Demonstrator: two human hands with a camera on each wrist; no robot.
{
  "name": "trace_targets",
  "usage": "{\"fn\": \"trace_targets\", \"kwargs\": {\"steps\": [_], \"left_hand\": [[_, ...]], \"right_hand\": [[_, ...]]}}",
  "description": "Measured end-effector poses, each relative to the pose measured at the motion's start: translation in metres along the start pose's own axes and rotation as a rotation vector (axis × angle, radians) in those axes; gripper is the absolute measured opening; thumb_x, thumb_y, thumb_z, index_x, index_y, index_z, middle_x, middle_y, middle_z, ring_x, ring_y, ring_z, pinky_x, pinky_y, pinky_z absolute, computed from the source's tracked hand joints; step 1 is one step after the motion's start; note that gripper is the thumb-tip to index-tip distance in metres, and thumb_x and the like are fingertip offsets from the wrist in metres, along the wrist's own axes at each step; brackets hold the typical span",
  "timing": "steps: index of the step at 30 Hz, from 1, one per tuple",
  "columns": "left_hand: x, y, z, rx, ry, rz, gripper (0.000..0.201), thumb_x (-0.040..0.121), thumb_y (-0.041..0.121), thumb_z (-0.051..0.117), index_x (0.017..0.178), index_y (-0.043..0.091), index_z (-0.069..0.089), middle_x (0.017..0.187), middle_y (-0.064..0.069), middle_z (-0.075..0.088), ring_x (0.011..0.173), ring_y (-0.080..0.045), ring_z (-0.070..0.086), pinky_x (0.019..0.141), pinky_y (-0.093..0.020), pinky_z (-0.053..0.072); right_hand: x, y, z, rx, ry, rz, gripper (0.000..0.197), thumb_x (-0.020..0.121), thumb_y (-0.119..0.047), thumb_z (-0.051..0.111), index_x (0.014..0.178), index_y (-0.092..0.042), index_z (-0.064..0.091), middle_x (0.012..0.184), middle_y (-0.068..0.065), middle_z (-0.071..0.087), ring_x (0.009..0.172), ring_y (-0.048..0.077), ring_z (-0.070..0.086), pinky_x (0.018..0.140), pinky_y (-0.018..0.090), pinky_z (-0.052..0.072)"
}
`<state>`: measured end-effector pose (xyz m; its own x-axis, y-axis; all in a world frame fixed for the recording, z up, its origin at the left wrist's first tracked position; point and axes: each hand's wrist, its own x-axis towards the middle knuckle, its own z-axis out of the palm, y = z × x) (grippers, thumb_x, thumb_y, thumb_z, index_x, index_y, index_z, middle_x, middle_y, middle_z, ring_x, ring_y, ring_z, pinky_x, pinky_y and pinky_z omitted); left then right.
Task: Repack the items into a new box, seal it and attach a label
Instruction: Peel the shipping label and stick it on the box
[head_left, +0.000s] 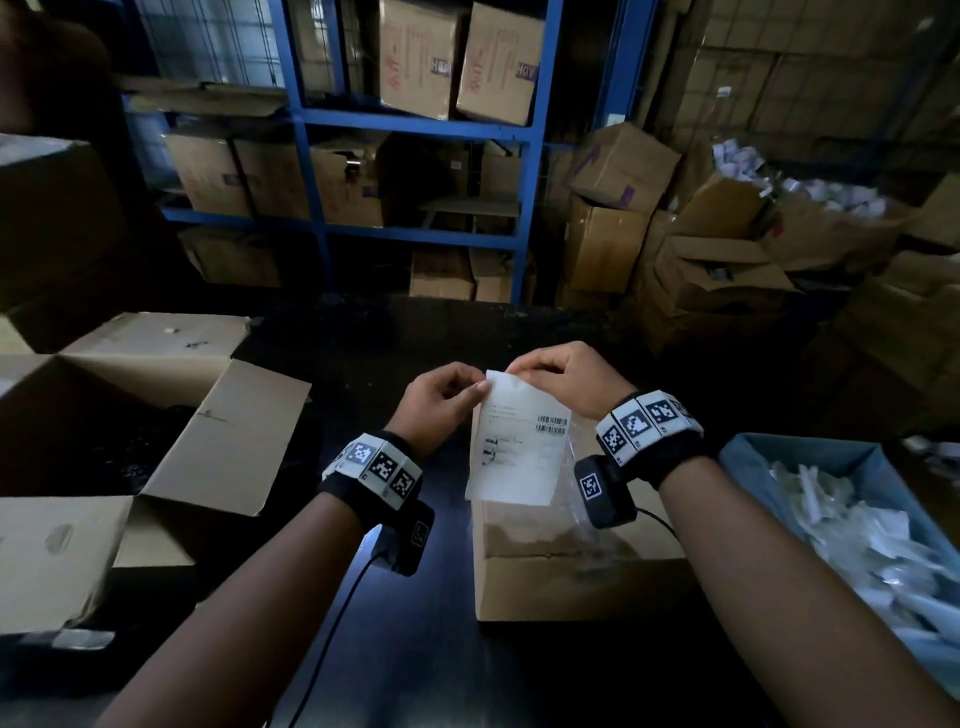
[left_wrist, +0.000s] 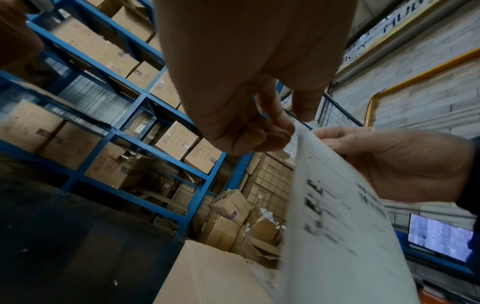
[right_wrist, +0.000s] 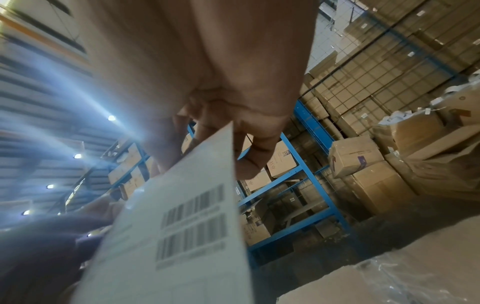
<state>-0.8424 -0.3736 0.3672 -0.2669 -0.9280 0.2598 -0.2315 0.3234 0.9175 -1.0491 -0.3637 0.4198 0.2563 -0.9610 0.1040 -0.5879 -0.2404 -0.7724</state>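
White paper: the shipping label (head_left: 519, 441), printed with two barcodes, hangs in the air above the sealed box, held up by its top edge
Left hand (head_left: 441, 402): fingers (left_wrist: 275, 131) pinch the label's top left corner
Right hand (head_left: 566, 382): fingers (right_wrist: 249, 162) curl over the top right corner and pinch it
Sealed box (head_left: 576, 571): a small brown carton on the dark counter (head_left: 415, 623), under the label, flaps shut, clear tape glinting along its top
Open box (head_left: 104, 467): a big carton to the left with flaps spread, something dark inside that I cannot make out
Blue bin (head_left: 810, 457): to the right, full of white packets
Behind: blue shelving (head_left: 524, 218) stacked with cartons
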Motion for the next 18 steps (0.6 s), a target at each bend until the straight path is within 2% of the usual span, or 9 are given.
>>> {"fn": "trace_targets", "kwargs": {"steps": [2, 4, 7, 10, 13, 15, 18], "left_hand": [[-0.001, -0.001, 0.001, -0.011, -0.023, -0.015, 0.011, 0.089, 0.023, 0.061, 0.080, 0.027, 0.062, 0.078, 0.000, 0.065, 0.066, -0.010, 0.062, 0.061, -0.028, 0.052], [-0.003, -0.002, 0.003, -0.057, 0.005, -0.043, 0.011, 0.091, 0.019, 0.058, 0.081, 0.022, 0.059, 0.074, -0.002, 0.063, 0.059, -0.010, 0.062, 0.054, -0.023, 0.048], [-0.005, -0.004, 0.005, -0.174, 0.069, -0.098, 0.010, 0.094, 0.016, 0.054, 0.084, 0.016, 0.054, 0.072, -0.007, 0.064, 0.059, -0.018, 0.067, 0.051, -0.024, 0.051], [-0.007, -0.004, 0.009, -0.284, 0.056, -0.133, 0.010, 0.095, 0.014, 0.050, 0.086, 0.011, 0.051, 0.072, -0.011, 0.064, 0.064, -0.023, 0.070, 0.058, -0.033, 0.058], [-0.010, -0.002, 0.008, -0.359, 0.046, -0.162, 0.008, 0.096, 0.012, 0.049, 0.089, 0.008, 0.051, 0.072, -0.012, 0.064, 0.061, -0.023, 0.069, 0.057, -0.031, 0.057], [-0.012, 0.000, 0.005, -0.399, 0.045, -0.168, 0.009, 0.097, 0.012, 0.046, 0.092, 0.008, 0.053, 0.072, -0.011, 0.063, 0.058, -0.021, 0.067, 0.054, -0.029, 0.055], [-0.014, 0.000, -0.001, -0.407, 0.044, -0.165, 0.014, 0.098, 0.011, 0.045, 0.088, 0.008, 0.054, 0.072, -0.010, 0.064, 0.056, -0.020, 0.065, 0.053, -0.028, 0.054]], "right_hand": [[0.000, 0.001, 0.002, -0.010, 0.002, 0.006, 0.019, 0.092, -0.023, 0.061, 0.109, -0.023, 0.071, 0.102, -0.011, 0.068, 0.098, 0.003, 0.063, 0.083, 0.022, 0.051], [0.001, 0.004, 0.005, -0.017, 0.076, 0.011, 0.026, 0.092, -0.024, 0.062, 0.117, -0.025, 0.066, 0.105, -0.012, 0.064, 0.100, 0.003, 0.061, 0.080, 0.018, 0.048], [0.004, 0.008, 0.013, 0.018, 0.219, 0.067, 0.034, 0.089, -0.029, 0.064, 0.123, -0.025, 0.058, 0.105, -0.007, 0.061, 0.097, 0.007, 0.059, 0.075, 0.021, 0.051], [0.007, 0.012, 0.020, 0.049, 0.251, 0.112, 0.032, 0.089, -0.030, 0.065, 0.119, -0.027, 0.055, 0.106, -0.004, 0.061, 0.094, 0.011, 0.063, 0.078, 0.032, 0.056], [0.008, 0.011, 0.020, 0.100, 0.235, 0.113, 0.014, 0.091, -0.021, 0.061, 0.105, -0.023, 0.060, 0.099, -0.001, 0.066, 0.089, 0.014, 0.066, 0.077, 0.036, 0.058], [0.007, 0.008, 0.018, 0.093, 0.209, 0.096, 0.011, 0.093, -0.017, 0.059, 0.103, -0.020, 0.062, 0.096, -0.001, 0.066, 0.088, 0.014, 0.067, 0.073, 0.031, 0.057], [0.007, 0.005, 0.016, 0.086, 0.186, 0.080, 0.011, 0.093, -0.016, 0.058, 0.103, -0.019, 0.062, 0.096, -0.002, 0.066, 0.089, 0.011, 0.066, 0.069, 0.024, 0.053]]}}
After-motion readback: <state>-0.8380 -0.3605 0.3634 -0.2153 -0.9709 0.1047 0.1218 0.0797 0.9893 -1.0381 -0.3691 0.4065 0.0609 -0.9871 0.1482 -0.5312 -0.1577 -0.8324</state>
